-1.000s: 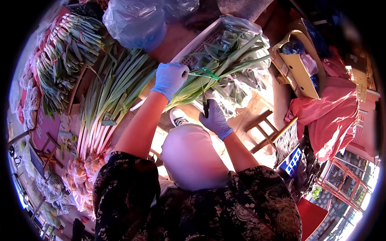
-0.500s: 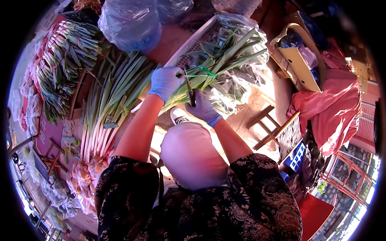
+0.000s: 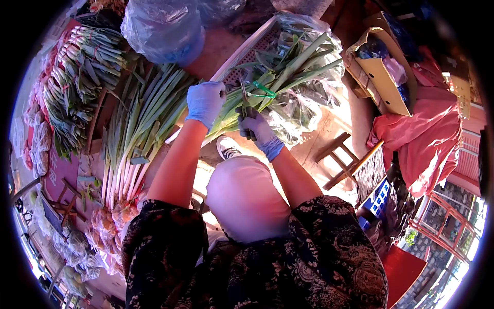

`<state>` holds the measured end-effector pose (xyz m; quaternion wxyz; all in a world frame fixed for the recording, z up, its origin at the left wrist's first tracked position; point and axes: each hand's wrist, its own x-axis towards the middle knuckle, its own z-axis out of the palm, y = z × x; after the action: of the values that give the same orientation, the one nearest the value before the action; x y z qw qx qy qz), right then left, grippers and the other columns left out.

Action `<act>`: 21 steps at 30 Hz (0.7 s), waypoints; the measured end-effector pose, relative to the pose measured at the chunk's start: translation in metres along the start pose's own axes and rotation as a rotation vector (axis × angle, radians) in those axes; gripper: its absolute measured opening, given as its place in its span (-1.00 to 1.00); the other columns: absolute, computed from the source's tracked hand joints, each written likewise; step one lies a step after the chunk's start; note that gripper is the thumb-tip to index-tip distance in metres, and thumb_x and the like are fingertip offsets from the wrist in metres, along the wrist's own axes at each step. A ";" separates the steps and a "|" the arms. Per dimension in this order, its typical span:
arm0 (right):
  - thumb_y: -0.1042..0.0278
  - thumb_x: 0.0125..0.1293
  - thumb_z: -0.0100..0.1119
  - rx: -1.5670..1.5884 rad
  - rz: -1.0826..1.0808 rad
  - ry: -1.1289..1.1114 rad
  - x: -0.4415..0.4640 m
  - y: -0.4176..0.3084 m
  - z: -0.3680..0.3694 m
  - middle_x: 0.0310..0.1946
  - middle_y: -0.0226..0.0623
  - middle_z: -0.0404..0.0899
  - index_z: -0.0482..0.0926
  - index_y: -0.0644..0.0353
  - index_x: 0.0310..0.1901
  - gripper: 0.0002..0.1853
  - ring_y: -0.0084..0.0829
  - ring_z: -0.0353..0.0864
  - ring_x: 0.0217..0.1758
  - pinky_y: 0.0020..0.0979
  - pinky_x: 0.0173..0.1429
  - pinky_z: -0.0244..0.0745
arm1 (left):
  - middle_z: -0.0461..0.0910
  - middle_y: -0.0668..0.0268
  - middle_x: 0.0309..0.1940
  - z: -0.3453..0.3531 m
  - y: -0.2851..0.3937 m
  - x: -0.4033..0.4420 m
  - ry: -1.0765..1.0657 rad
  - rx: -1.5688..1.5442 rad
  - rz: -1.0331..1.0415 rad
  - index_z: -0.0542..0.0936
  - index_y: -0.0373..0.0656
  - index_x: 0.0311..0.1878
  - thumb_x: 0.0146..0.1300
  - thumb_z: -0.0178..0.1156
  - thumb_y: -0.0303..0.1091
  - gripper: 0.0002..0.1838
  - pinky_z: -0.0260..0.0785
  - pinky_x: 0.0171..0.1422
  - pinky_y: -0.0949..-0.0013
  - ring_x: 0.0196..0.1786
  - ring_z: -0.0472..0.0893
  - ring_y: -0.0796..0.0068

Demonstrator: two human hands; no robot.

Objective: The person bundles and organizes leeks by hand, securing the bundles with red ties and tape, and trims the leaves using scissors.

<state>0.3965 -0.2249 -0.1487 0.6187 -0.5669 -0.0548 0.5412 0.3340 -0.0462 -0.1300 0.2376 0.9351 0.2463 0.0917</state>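
A bundle of long green leeks (image 3: 293, 72) lies slanting in front of me, with a green tie (image 3: 264, 91) around its leaves. My left hand (image 3: 206, 103), in a pale blue glove, is closed beside the tie; what its fingers hold, if anything, is hidden. My right hand (image 3: 261, 135), gloved too, grips a knife (image 3: 244, 93) with its blade pointing up, close to the tie's loose end. Left of my left hand, loose leeks (image 3: 149, 116) are spread with their white ends toward me.
A crate (image 3: 247, 49) and clear plastic bags (image 3: 303, 110) lie around the bundle. Tied bunches of leeks (image 3: 82, 77) are heaped at far left. A large plastic sack (image 3: 162, 31) stands ahead. At right are a small wooden stool (image 3: 347, 159), an open cardboard box (image 3: 383, 77) and red cloth (image 3: 422, 134).
The tie's strand stretched to my left hand before; now it ends short near the blade. My left hand has shifted slightly left, and the knife is more upright.
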 end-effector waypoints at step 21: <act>0.65 0.14 -0.05 -0.009 -0.645 0.490 -0.044 -0.023 -0.057 -0.13 -0.37 0.44 0.20 0.09 0.13 -0.51 -0.68 0.37 -0.36 -0.65 -0.37 0.34 | 0.57 0.20 -0.35 0.038 -0.032 -0.030 0.044 -0.978 -0.288 0.62 -0.19 -0.30 0.10 0.18 -0.26 -0.79 0.26 -0.36 0.43 -0.51 0.39 0.53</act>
<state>0.4312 -0.2888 -0.1273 0.7492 -0.6353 -0.0832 0.1678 0.3059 -0.0520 -0.1807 0.6526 0.6688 0.3060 0.1822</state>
